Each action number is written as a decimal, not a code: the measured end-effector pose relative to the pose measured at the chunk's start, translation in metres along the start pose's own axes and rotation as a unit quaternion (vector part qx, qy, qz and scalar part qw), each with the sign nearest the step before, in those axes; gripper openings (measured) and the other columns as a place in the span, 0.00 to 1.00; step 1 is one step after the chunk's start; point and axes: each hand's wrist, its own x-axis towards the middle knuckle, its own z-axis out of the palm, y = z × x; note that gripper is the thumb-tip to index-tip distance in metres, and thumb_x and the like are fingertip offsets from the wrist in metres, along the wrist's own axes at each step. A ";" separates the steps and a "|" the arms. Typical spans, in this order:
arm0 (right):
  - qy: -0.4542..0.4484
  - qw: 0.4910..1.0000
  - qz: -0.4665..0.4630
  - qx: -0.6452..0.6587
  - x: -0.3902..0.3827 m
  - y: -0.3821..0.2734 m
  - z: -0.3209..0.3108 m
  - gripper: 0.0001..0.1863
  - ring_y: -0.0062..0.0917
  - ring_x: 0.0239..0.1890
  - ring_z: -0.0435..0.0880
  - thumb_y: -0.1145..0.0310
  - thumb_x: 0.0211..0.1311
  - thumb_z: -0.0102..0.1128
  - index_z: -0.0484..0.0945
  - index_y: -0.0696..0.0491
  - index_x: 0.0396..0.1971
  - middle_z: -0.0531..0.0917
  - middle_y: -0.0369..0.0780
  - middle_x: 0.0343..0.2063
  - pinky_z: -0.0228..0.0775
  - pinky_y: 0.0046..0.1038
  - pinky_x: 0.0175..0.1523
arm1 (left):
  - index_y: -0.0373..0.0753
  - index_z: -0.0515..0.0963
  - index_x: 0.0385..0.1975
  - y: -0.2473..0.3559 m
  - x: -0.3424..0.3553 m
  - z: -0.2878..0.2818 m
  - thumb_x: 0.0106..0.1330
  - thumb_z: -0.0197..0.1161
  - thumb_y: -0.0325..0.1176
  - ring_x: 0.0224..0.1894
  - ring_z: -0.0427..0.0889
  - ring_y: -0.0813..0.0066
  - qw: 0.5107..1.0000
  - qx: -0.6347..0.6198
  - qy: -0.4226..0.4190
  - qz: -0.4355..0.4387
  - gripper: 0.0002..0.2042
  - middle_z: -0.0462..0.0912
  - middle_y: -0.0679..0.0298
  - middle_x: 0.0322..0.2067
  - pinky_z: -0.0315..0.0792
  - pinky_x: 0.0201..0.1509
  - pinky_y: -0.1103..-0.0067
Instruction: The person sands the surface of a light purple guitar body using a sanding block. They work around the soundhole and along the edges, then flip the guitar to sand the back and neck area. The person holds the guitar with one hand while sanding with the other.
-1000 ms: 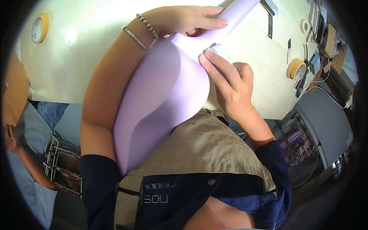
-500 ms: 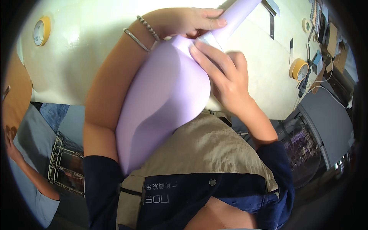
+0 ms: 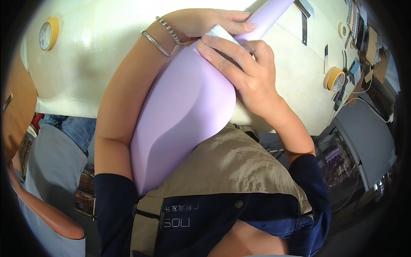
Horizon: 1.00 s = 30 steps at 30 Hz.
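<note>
A smooth lilac piece with a broad curved body [image 3: 171,115] and a long narrow neck [image 3: 272,17], shaped like a guitar, lies slantwise against my lap and the table edge. My left hand [image 3: 218,21] wraps over the top of it where the neck begins, thumb and fingers closed around it; the left forearm runs along the body's side. My right hand [image 3: 248,68] is closed on a small flat whitish pad [image 3: 221,33], pressed at the joint of neck and body. The pad's underside is hidden.
On the pale table [image 3: 85,77] are a yellow tape roll [image 3: 49,33] at left and another tape roll [image 3: 335,80] at right. A dark metal strip [image 3: 305,28] and several hand tools sit far right. Another person's arm [image 3: 47,214] is at lower left.
My right hand has slid a little up and left with the pad, now seen more clearly. My left hand stays put. The other person at left has shifted rightward.
</note>
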 end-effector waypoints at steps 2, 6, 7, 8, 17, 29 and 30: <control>-0.004 1.000 -0.010 0.005 0.005 0.002 0.001 0.26 0.23 0.33 0.68 0.72 0.46 0.63 0.83 0.47 0.51 0.82 0.28 0.53 0.59 0.22 0.42 | 0.37 0.60 0.69 -0.003 0.000 -0.009 0.74 0.52 0.50 0.38 0.72 0.88 1.000 -0.017 -0.021 0.014 0.30 0.76 0.68 0.40 0.71 0.36 0.89; -0.024 1.000 -0.002 -0.008 -0.015 0.004 -0.006 0.27 0.23 0.33 0.68 0.72 0.47 0.62 0.82 0.46 0.52 0.81 0.29 0.54 0.59 0.21 0.41 | 0.38 0.65 0.65 0.004 -0.002 -0.006 0.75 0.52 0.49 0.31 0.69 0.91 0.999 -0.005 0.000 -0.042 0.26 0.75 0.72 0.33 0.66 0.30 0.91; -0.019 1.000 -0.018 -0.010 -0.001 0.004 -0.005 0.26 0.23 0.33 0.68 0.73 0.47 0.62 0.82 0.46 0.52 0.81 0.29 0.55 0.59 0.20 0.40 | 0.39 0.66 0.64 0.000 -0.003 -0.002 0.75 0.51 0.49 0.29 0.66 0.93 0.999 -0.046 0.003 -0.028 0.25 0.72 0.74 0.31 0.64 0.27 0.92; -0.016 1.000 -0.012 0.004 0.005 0.002 -0.003 0.26 0.23 0.33 0.68 0.73 0.47 0.62 0.82 0.46 0.52 0.81 0.29 0.55 0.59 0.21 0.40 | 0.39 0.67 0.63 0.000 -0.003 0.001 0.75 0.51 0.49 0.27 0.64 0.94 0.996 -0.084 0.002 -0.013 0.24 0.70 0.76 0.29 0.62 0.25 0.92; -0.005 1.000 0.010 0.006 0.009 -0.002 -0.001 0.25 0.22 0.33 0.67 0.74 0.46 0.63 0.84 0.46 0.50 0.82 0.30 0.53 0.60 0.22 0.41 | 0.38 0.68 0.60 -0.001 -0.001 0.000 0.76 0.49 0.47 0.26 0.64 0.95 0.997 -0.078 0.003 -0.019 0.22 0.71 0.75 0.28 0.63 0.24 0.92; 0.219 0.925 0.298 0.087 -0.058 0.008 -0.049 0.24 0.31 0.56 0.76 0.86 0.56 0.58 0.80 0.56 0.54 0.79 0.44 0.53 0.68 0.29 0.61 | 0.41 0.38 0.75 0.026 -0.029 -0.021 0.55 0.73 0.30 0.37 0.83 0.68 0.978 0.150 -0.140 0.020 0.54 0.81 0.50 0.43 0.78 0.38 0.79; 0.237 0.912 0.314 0.114 -0.061 0.009 -0.042 0.24 0.31 0.58 0.75 0.87 0.56 0.58 0.80 0.56 0.54 0.79 0.44 0.53 0.68 0.29 0.63 | 0.41 0.37 0.75 0.033 -0.028 -0.015 0.53 0.74 0.29 0.39 0.85 0.64 0.976 0.173 -0.130 -0.022 0.55 0.81 0.47 0.45 0.79 0.40 0.76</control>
